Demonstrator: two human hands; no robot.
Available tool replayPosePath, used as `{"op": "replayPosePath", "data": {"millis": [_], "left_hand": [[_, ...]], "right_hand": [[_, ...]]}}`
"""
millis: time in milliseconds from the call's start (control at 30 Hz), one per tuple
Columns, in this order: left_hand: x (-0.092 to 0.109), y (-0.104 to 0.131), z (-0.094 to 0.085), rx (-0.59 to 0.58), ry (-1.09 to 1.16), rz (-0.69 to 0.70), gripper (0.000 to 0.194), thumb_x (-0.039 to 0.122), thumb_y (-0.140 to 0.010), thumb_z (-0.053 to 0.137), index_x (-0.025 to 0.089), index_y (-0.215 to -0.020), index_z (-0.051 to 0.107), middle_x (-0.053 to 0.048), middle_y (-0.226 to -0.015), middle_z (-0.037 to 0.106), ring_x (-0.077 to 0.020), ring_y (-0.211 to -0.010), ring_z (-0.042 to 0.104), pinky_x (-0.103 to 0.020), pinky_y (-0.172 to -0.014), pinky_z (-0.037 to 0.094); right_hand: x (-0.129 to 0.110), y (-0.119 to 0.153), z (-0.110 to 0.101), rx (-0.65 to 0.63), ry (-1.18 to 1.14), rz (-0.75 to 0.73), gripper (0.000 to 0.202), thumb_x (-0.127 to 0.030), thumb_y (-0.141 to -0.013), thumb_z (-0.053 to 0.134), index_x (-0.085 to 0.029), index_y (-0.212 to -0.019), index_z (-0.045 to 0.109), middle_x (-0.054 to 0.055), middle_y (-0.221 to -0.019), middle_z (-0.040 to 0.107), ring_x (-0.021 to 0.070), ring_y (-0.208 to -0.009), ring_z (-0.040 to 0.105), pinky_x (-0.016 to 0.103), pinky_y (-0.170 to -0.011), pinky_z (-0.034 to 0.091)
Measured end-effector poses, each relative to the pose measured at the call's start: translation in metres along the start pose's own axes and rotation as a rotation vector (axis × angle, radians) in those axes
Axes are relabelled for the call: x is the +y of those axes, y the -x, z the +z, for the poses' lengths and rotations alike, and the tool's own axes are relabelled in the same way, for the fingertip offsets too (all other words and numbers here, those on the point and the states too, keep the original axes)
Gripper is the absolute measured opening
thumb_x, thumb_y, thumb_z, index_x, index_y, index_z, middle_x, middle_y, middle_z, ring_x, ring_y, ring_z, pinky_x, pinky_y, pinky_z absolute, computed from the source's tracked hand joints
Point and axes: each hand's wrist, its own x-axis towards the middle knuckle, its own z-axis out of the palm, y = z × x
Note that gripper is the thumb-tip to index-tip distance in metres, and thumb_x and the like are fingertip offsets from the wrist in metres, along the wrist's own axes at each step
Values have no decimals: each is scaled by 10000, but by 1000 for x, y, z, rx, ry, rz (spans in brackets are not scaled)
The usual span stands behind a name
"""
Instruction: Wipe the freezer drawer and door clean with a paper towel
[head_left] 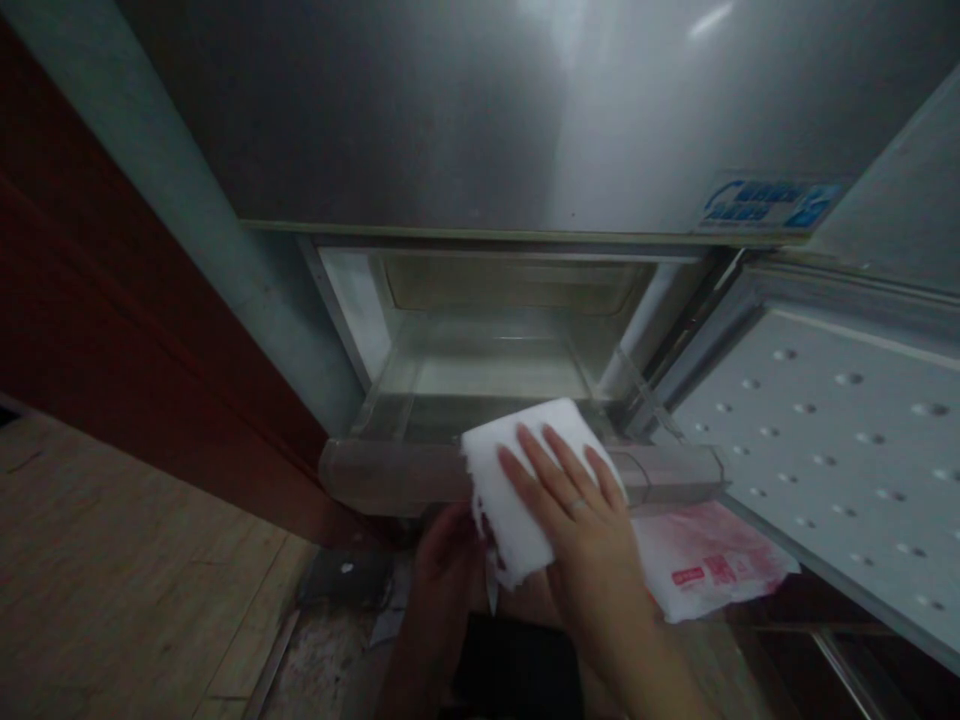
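A white folded cloth or pad [502, 480] with a ragged left edge is in front of a clear plastic drawer [397, 475], which is pulled out of the fridge compartment. My right hand [577, 500], with a ring on one finger, lies over the pad, fingers spread across its face and gripping it. Lower and to the left, my left hand [450, 545] is in shadow beneath the drawer front, close to the pad's ragged edge. Its fingers are mostly hidden.
An open door [840, 430] with a dimpled inner panel stands at the right. Below it lies a white and red plastic bag [712, 560]. The closed upper door [450, 120] spans the top. A red-brown wooden frame [150, 320] runs down the left.
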Motion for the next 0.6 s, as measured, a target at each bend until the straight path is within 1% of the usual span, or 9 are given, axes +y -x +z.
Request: {"op": "replayPosePath", "data": {"millis": [67,100,200,300,367,433,500,600], "left_hand": [[-3,-1,-12,-16,77,-67,347,343,-723,760,166,-1019,724,-137,-1011,747,-241,-840,715,-370,-772,578],[-1,-2,-15,-30,104,-91,349,325,-702,782,170,-1010,727,-128,-1011,748,-219,-810,713,-342,-753,578],[8,-3,-15,-54,188,-143,342,284,-690,798,172,-1006,730,-121,-1032,745,-188,-797,705,-306,-746,573],[11,-2,-12,-54,214,-151,334,270,-697,794,177,-1012,732,-115,-1030,745,-177,-804,701,-296,-763,566],[9,-1,-11,-57,218,-151,338,262,-692,796,183,-1015,733,-110,-1031,744,-172,-800,699,-291,-765,563],[8,-1,-10,-53,224,-148,342,255,-693,794,191,-1022,731,-102,-1032,744,-166,-797,697,-288,-769,560],[8,-1,-9,-49,231,-145,328,254,-697,790,201,-1015,731,-88,-1019,747,-156,-787,694,-280,-769,556],[8,-2,-7,-56,227,-136,296,269,-698,789,205,-982,735,-73,-983,752,-143,-755,684,-259,-741,549]], "right_hand": [[24,17,-10,15,45,73,586,-98,-884,366,-249,-1448,405,6,-1526,386,198,-1441,297,449,-1164,215],[36,25,-15,26,65,99,601,-96,-874,358,-248,-1455,395,15,-1525,387,203,-1446,290,463,-1166,218],[66,43,-26,65,97,215,672,-67,-828,353,-270,-1468,375,25,-1518,399,221,-1450,289,512,-1172,221],[83,51,-29,106,83,309,746,-28,-768,344,-288,-1466,382,21,-1511,408,236,-1449,290,557,-1175,217],[86,52,-27,129,88,330,775,-15,-745,334,-294,-1466,385,19,-1509,411,243,-1447,294,575,-1172,214],[82,51,-24,162,108,332,763,-21,-761,334,-297,-1471,377,25,-1502,421,249,-1443,304,585,-1166,219],[74,49,-20,165,121,319,724,-44,-803,336,-293,-1483,354,37,-1501,422,253,-1445,299,587,-1162,223],[52,42,-14,114,103,262,668,-102,-861,339,-278,-1505,307,53,-1508,411,253,-1455,275,584,-1168,195]]}}
